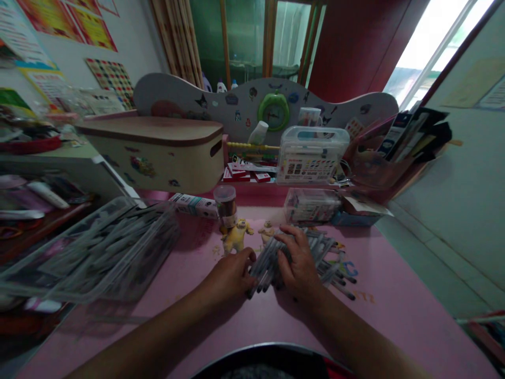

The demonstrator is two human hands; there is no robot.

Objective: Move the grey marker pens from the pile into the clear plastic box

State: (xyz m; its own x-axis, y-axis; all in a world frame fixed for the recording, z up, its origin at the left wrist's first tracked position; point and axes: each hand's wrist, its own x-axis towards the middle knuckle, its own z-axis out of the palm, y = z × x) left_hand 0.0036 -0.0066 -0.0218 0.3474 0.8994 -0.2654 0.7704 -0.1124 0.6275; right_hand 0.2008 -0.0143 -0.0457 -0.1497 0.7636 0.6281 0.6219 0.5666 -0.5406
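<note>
A pile of grey-white marker pens (265,267) with dark ends lies on the pink desk (221,326). My left hand (239,271) has curled fingers against the left side of the bundle. Over the top of it, my right hand (299,263) is bent round the pens, thumb and fingers gripping them. More loose pens (335,273) fan out to the right, partly hidden behind my right hand. Just beyond the hands are yellow cartoon bear pictures (236,237). The palms and the undersides of the pens are hidden.
A clear plastic bin (90,289) full of pens stands at the left. At the back are a lidded jar (225,202), a clear box of pens (311,204), a clear carry case (313,158), a cream storage box (165,158) and a green clock (273,111).
</note>
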